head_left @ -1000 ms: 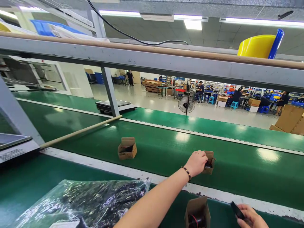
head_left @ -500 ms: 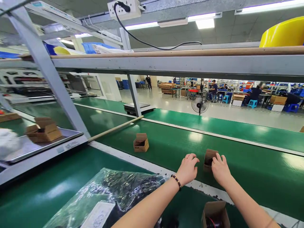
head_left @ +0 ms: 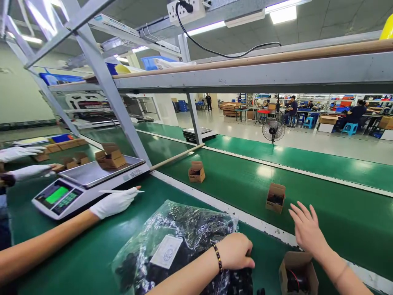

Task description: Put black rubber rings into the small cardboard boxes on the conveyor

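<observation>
Bag label point(head_left: 167, 250) unreadable; nearest box point(head_left: 299, 272) cut off below

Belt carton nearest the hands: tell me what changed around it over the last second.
Both hands let go of the belt carton, which they held half a second ago. The left hand drew back onto the plastic bag; the right hand pulled away, open and empty, its dark part gone. Unchanged: that carton stands open on the green belt, as do the farther carton and the near carton.

Bare left hand point(head_left: 235, 250) and right hand point(head_left: 307, 229), dark beaded bracelet point(head_left: 218, 259) round the left wrist.
</observation>
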Demonstrator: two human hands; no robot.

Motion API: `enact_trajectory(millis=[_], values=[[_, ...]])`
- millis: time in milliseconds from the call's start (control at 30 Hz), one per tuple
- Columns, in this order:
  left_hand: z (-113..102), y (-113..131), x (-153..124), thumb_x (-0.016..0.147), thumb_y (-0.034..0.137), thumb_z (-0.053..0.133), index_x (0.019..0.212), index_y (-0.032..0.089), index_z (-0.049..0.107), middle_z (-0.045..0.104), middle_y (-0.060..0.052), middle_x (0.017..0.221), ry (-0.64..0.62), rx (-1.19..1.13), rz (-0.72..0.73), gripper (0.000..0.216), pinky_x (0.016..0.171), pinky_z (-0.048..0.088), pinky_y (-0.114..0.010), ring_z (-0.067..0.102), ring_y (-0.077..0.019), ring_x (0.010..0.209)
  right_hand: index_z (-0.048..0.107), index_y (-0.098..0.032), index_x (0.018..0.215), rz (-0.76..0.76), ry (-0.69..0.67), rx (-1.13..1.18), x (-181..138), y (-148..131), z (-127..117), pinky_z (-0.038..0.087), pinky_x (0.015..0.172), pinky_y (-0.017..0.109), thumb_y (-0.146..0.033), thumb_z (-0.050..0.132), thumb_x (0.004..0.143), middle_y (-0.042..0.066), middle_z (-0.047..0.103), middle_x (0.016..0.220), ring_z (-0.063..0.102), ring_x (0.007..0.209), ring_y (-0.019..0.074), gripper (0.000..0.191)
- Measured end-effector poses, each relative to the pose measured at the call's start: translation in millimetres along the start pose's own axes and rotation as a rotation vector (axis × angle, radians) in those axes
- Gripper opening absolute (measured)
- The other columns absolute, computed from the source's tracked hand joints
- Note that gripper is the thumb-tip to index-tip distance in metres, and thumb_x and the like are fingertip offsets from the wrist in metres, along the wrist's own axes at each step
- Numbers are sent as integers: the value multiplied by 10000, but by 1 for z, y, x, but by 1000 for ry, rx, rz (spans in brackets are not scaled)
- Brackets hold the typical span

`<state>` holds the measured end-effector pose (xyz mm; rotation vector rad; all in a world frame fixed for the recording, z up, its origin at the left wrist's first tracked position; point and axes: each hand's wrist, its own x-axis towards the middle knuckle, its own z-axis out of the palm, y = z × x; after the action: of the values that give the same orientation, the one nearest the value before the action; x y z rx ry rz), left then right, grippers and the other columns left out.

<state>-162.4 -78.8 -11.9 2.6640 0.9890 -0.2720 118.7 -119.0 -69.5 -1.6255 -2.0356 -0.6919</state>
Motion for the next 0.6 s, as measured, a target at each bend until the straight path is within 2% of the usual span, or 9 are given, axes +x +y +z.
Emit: enact_trajectory(millis=[100, 200, 300, 400, 500, 600], values=[[10, 3, -5, 736, 278, 636, 760, 212, 681, 687, -38, 714, 3, -17, -38, 83, 656, 479, -294, 647, -238, 737, 602, -201, 1077, 61, 42, 1, -47, 12, -26, 192, 1070, 534, -192, 434, 816, 56, 572, 1240, 384, 1254, 269, 311], [10, 3, -4, 775, 186, 532, 724, 206, 659, 693, -44, 747, 6, -56, -25, 139, 665, 464, -280, 643, -224, 752, 588, -218, 1073, 128, 58, -20, -96, 30, -60, 246, 1049, 530, -245, 451, 844, 60, 579, 1220, 410, 1239, 278, 268], [6, 0, -2, 779, 169, 469, 684, 198, 633, 685, -50, 754, 0, -89, -55, 191, 664, 438, -272, 631, -218, 754, 583, -223, 1063, 278, 70, -65, -146, 51, -108, 311, 1019, 502, -312, 453, 857, 65, 610, 1160, 491, 1161, 275, 259], [6, -5, 2, 735, 145, 449, 677, 201, 609, 671, -34, 750, -20, -123, -86, 180, 648, 408, -260, 617, -206, 745, 597, -215, 1050, 513, 66, -186, -197, 73, -167, 435, 910, 420, -379, 431, 854, 75, 646, 1052, 598, 977, 250, 305], [10, -11, 9, 717, 162, 444, 672, 199, 583, 652, -30, 745, -19, -123, -72, 151, 638, 385, -269, 602, -212, 736, 641, -230, 966, 726, -3, -339, -241, 87, -218, 499, 760, 362, -437, 402, 842, 66, 664, 931, 630, 820, 234, 340], [11, -13, 14, 693, 151, 444, 662, 199, 557, 636, -28, 736, -21, -129, -64, 126, 654, 377, -276, 591, -216, 734, 665, -255, 764, 754, -131, -375, -267, 89, -238, 498, 646, 316, -445, 408, 818, 34, 661, 759, 625, 683, 206, 325]])
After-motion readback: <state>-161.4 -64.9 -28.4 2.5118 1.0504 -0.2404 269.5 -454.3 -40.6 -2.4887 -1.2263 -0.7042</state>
